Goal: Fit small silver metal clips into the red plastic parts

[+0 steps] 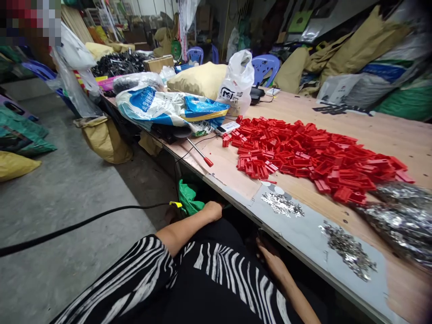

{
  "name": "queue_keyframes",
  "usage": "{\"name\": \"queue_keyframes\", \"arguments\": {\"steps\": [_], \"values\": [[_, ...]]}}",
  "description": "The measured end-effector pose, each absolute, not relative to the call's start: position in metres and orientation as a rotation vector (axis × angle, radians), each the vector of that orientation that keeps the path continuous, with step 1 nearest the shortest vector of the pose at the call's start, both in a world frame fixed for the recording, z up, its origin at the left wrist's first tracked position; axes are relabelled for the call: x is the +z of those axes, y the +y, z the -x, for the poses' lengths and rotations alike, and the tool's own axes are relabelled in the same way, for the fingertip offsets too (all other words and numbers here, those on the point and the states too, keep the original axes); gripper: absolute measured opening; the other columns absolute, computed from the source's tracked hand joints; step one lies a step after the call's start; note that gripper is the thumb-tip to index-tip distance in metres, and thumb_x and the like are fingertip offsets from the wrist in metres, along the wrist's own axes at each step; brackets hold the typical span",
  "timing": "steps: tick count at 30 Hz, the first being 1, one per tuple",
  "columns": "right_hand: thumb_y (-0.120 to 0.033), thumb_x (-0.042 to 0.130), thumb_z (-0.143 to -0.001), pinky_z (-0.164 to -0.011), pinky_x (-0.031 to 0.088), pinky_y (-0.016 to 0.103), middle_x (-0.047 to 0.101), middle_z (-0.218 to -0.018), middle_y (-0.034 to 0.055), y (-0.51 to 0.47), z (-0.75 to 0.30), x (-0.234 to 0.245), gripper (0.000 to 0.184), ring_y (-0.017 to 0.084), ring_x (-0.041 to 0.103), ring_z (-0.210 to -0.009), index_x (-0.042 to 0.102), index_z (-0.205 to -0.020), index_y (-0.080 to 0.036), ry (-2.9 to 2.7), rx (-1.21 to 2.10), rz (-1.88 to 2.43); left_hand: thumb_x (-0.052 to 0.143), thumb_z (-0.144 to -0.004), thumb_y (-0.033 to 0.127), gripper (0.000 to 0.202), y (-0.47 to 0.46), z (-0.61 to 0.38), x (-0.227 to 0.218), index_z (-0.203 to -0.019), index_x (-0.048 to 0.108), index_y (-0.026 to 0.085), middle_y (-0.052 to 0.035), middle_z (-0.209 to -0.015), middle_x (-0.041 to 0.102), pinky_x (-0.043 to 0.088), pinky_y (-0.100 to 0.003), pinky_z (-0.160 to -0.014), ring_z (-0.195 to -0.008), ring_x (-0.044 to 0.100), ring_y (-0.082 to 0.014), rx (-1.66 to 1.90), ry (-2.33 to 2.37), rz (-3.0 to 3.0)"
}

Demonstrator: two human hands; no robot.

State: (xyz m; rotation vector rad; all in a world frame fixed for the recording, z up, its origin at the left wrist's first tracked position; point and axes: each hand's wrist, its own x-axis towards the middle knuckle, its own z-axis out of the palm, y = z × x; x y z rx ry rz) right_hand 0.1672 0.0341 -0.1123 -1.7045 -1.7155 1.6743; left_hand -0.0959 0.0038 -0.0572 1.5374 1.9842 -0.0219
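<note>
Though green bag sits near left hand, contents hidden.

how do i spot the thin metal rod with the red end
On the wooden table, find the heap of red plastic pieces. The rod lies left of it, nearer than the printed bag. Unlike those blocky pieces, it is slender and silver, red at its near end.

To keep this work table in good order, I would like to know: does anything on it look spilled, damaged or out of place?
Nothing looks clearly spilled or damaged. The red-ended rod lies aslant near the edge of the table, apart from the heap of red pieces, so it might get knocked off.
</note>
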Motion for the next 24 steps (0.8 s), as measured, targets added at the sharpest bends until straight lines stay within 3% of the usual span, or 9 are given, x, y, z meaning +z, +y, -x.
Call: {"name": "queue_keyframes", "arguments": {"steps": [3,8,10,15,20,24], "values": [[-0.062,0.060,-0.070,-0.065,0.050,0.032,0.073,-0.094,0.0064,0.037,-0.160,-0.112,0.060,0.026,0.066,-0.084,0.067,-0.113,-0.021,-1.668,1.672,1.664,0.047,-0.090,0.020,0.026,-0.025,0.091,-0.047,-0.113,0.060,0.019,-0.0105,-0.111,0.061,0.043,-0.042,-0.095,-0.107,0.055,-0.0238,-0.016,1.961,-1.699],[-0.060,0.066,-0.066,-0.075,0.050,0.034,0.070,-0.106,0.0086,0.046,-0.148,-0.116,0.052,0.028,0.063,-0.100,0.069,-0.102,-0.022,-1.603,1.681,1.667,0.043,-0.085,0.015,0.035,-0.058,0.080,-0.038,-0.115,0.059,0.022,-0.0124,-0.102,0.063,0.043,-0.040,-0.087,-0.100,0.056,-0.0262,-0.046,1.932,-1.847],[-0.059,0.067,-0.065,-0.074,0.049,0.035,0.071,-0.099,0.0082,0.047,-0.146,-0.117,0.048,0.028,0.063,-0.096,0.069,-0.097,-0.023,-1.597,1.662,1.659,0.045,-0.083,0.015,0.034,-0.060,0.078,-0.037,-0.113,0.060,0.022,-0.0125,-0.099,0.063,0.044,-0.040,-0.084,-0.098,0.056,-0.0267,-0.062,1.920,-1.874],[-0.063,0.060,-0.070,-0.054,0.042,0.030,0.062,-0.061,0.0017,0.041,-0.141,-0.109,0.043,0.018,0.056,-0.057,0.066,-0.078,-0.022,-1.650,1.734,1.555,0.054,-0.082,0.030,0.032,-0.052,0.077,-0.030,-0.113,0.060,0.021,-0.0124,-0.104,0.063,0.044,-0.042,-0.085,-0.100,0.056,-0.0286,-0.043,1.932,-1.897],[-0.059,0.065,-0.062,-0.054,0.041,0.029,0.064,-0.074,0.0022,0.037,-0.132,-0.101,0.044,0.015,0.053,-0.055,0.066,-0.086,-0.021,-1.581,1.751,1.520,0.053,-0.080,0.058,0.046,-0.042,0.091,-0.022,-0.103,0.067,0.021,-0.0101,-0.114,0.064,0.044,-0.039,-0.088,-0.106,0.056,-0.0305,0.180,1.925,-1.800],[-0.061,0.063,-0.064,-0.053,0.040,0.028,0.060,-0.064,-0.0002,0.034,-0.130,-0.096,0.043,0.015,0.051,-0.055,0.066,-0.082,-0.021,-1.541,1.749,1.536,0.044,-0.087,0.054,0.043,-0.027,0.111,-0.017,-0.106,0.067,0.023,-0.0065,-0.106,0.070,0.045,-0.030,-0.082,-0.098,0.063,-0.0247,0.382,1.977,-1.631]]}}
